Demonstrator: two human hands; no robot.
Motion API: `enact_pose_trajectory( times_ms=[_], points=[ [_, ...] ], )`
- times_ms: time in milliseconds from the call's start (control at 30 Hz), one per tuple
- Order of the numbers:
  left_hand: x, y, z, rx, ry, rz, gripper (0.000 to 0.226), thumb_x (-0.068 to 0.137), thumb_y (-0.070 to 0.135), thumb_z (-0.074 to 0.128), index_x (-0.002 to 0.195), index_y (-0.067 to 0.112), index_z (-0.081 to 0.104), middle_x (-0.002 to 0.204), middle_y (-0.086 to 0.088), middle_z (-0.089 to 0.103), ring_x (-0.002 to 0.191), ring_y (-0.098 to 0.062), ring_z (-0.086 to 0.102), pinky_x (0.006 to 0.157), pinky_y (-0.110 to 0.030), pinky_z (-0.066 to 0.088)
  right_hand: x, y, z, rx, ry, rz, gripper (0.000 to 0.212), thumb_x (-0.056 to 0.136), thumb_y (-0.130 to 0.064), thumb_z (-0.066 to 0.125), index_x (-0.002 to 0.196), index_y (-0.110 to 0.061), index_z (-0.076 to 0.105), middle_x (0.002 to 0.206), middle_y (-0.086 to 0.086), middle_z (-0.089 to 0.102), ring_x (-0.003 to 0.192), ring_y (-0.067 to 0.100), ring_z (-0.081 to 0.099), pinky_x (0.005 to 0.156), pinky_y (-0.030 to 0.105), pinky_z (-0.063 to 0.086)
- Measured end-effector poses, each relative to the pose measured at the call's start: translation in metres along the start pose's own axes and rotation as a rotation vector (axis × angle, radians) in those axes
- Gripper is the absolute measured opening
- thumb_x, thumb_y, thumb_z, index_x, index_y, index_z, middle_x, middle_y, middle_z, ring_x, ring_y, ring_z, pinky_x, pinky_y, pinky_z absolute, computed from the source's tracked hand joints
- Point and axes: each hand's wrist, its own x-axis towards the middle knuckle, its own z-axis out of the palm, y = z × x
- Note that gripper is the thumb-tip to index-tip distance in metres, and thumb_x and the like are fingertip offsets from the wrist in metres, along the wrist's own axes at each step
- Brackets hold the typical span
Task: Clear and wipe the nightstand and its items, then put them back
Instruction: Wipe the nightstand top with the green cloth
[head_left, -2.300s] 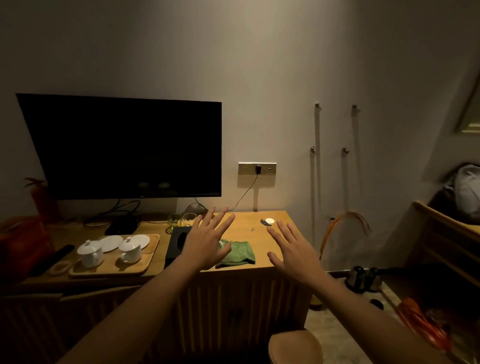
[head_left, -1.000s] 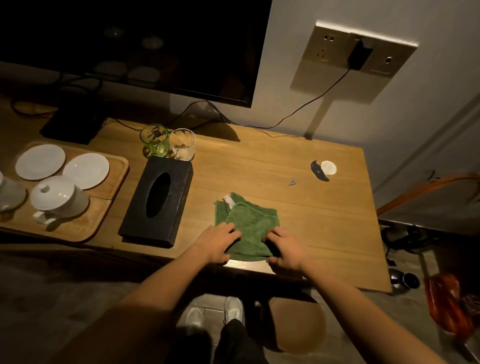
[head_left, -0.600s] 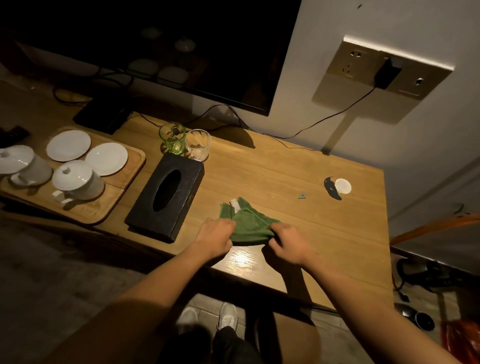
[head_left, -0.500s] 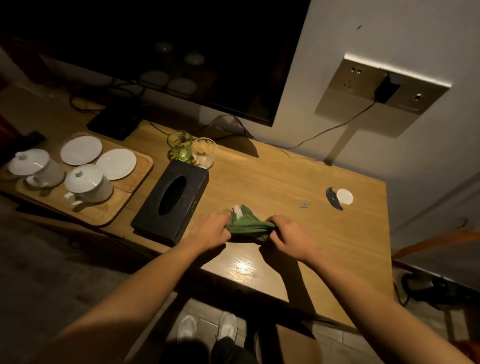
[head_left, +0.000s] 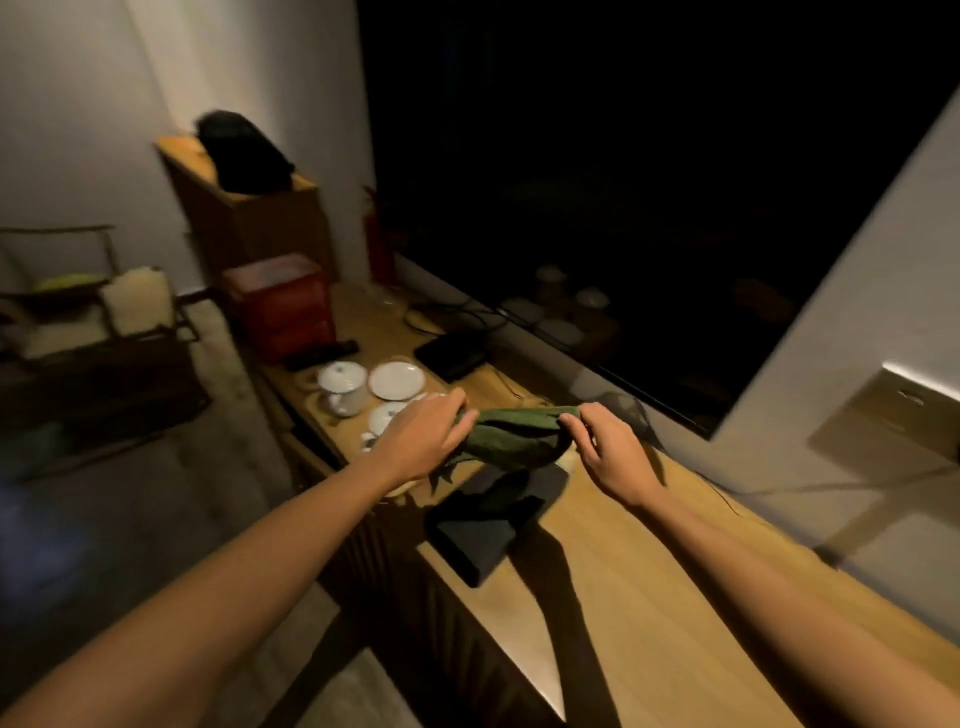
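1. Left hand (head_left: 423, 436): fingers curled, pinching the left end of the green cloth (head_left: 511, 436); back of the hand faces the camera, just left of frame centre.
2. Right hand (head_left: 608, 449): thumb and fingers pinch the right end of the same cloth; knuckles up, wrist angled toward the lower right.
3. The cloth is held bunched between both hands, raised off the wooden counter (head_left: 623, 597), sagging in the middle, directly above the far end of the black tissue box (head_left: 493, 519).
4. Both forearms are bare and extended; the left enters from the lower-left corner, the right from the lower-right edge.
5. The tissue box lies on the counter near its front edge, at frame centre.
6. Left of the hands, a wooden tray (head_left: 324, 415) carries a lidded white cup (head_left: 343, 387) and a white saucer (head_left: 396, 380); a second lidded cup is partly hidden by the left hand.
7. A dark television screen (head_left: 623, 182) fills the upper right; a red box (head_left: 278, 306) stands further along the counter.
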Motion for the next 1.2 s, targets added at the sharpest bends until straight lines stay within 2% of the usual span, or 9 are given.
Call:
enact_pose_trajectory(
  times_ms=[100, 233, 367, 467, 600, 733, 900, 1067, 1200],
  points=[
    [-0.037, -0.036, -0.051, 0.092, 0.034, -0.055, 0.04, 0.095, 0.058, 0.046, 0.095, 0.018, 0.05, 0.086, 0.0, 0.057, 0.076, -0.017, 0.053, 0.065, -0.037, 0.046, 0.046, -0.058, 0.027, 0.184, -0.004, -0.085, 0.029, 0.104, -0.039, 0.041, 0.081, -0.024, 0.051, 0.078, -0.004, 0.052, 0.07, 0.007, 0.054, 0.061, 0.024, 0.041],
    [-0.1, -0.084, -0.113, 0.142, 0.152, -0.185, 0.03, 0.099, 0.049, 0.048, 0.087, 0.021, 0.046, 0.084, 0.006, 0.052, 0.076, -0.01, 0.048, 0.066, -0.031, 0.038, 0.084, -0.154, 0.074, 0.578, -0.115, -0.092, 0.024, 0.105, -0.035, 0.044, 0.095, -0.019, 0.059, 0.083, 0.008, 0.066, 0.064, 0.015, 0.07, 0.048, 0.028, 0.055],
    [-0.18, -0.127, -0.174, 0.145, 0.248, -0.38, 0.033, 0.102, 0.044, 0.043, 0.079, 0.021, 0.045, 0.074, 0.007, 0.047, 0.068, -0.011, 0.044, 0.062, -0.029, 0.029, 0.108, -0.259, 0.124, 0.843, -0.238, -0.139, 0.021, 0.103, -0.032, 0.052, 0.093, -0.016, 0.062, 0.083, 0.007, 0.067, 0.074, 0.026, 0.073, 0.056, 0.036, 0.059],
    [-0.256, -0.157, -0.218, 0.14, 0.272, -0.499, 0.028, 0.102, 0.045, 0.043, 0.08, 0.027, 0.047, 0.076, 0.008, 0.051, 0.069, -0.009, 0.05, 0.063, -0.032, 0.041, 0.116, -0.338, 0.156, 0.862, -0.432, -0.322, 0.015, 0.095, -0.041, 0.065, 0.102, -0.028, 0.068, 0.098, -0.006, 0.071, 0.092, 0.015, 0.072, 0.067, 0.026, 0.06],
    [-0.344, -0.192, -0.261, 0.104, 0.28, -0.605, 0.039, 0.092, 0.059, 0.055, 0.088, 0.021, 0.061, 0.082, 0.006, 0.06, 0.071, -0.006, 0.056, 0.063, -0.025, 0.045, 0.114, -0.426, 0.19, 0.726, -0.624, -0.529, 0.041, 0.078, -0.044, 0.083, 0.113, -0.029, 0.068, 0.111, -0.008, 0.073, 0.101, 0.008, 0.07, 0.077, 0.026, 0.061],
    [-0.44, -0.215, -0.302, 0.036, 0.308, -0.708, 0.006, 0.088, 0.055, 0.065, 0.086, 0.054, 0.059, 0.083, 0.04, 0.06, 0.08, 0.021, 0.056, 0.068, -0.001, 0.042, 0.096, -0.522, 0.231, 0.779, -0.743, -0.541, 0.021, 0.088, -0.039, 0.072, 0.107, -0.03, 0.069, 0.099, -0.006, 0.073, 0.079, 0.017, 0.074, 0.062, 0.023, 0.058],
    [-0.554, -0.237, -0.339, 0.0, 0.413, -0.942, 0.018, 0.084, 0.051, 0.07, 0.082, 0.033, 0.067, 0.076, 0.012, 0.064, 0.068, 0.004, 0.06, 0.066, -0.015, 0.048, 0.059, -0.645, 0.291, 0.795, -0.783, -0.578, 0.01, 0.096, -0.026, 0.064, 0.101, -0.018, 0.067, 0.081, 0.005, 0.072, 0.062, 0.02, 0.072, 0.054, 0.023, 0.056],
    [-0.66, -0.23, -0.36, 0.002, 0.461, -1.093, 0.023, 0.085, 0.036, 0.075, 0.077, 0.017, 0.064, 0.073, 0.001, 0.061, 0.064, -0.007, 0.056, 0.061, -0.02, 0.043, 0.006, -0.746, 0.348, 0.854, -0.924, -0.619, 0.015, 0.095, -0.017, 0.065, 0.108, -0.01, 0.065, 0.092, 0.01, 0.072, 0.07, 0.021, 0.075, 0.056, 0.024, 0.059],
    [-0.761, -0.224, -0.378, 0.071, 0.518, -1.242, 0.019, 0.083, 0.033, 0.076, 0.077, 0.02, 0.062, 0.07, 0.005, 0.058, 0.063, -0.005, 0.055, 0.059, -0.019, 0.041, -0.042, -0.836, 0.395, 0.785, -1.034, -0.789, 0.02, 0.095, -0.013, 0.065, 0.113, -0.005, 0.066, 0.095, 0.011, 0.073, 0.073, 0.016, 0.075, 0.059, 0.02, 0.057]
  ],
)
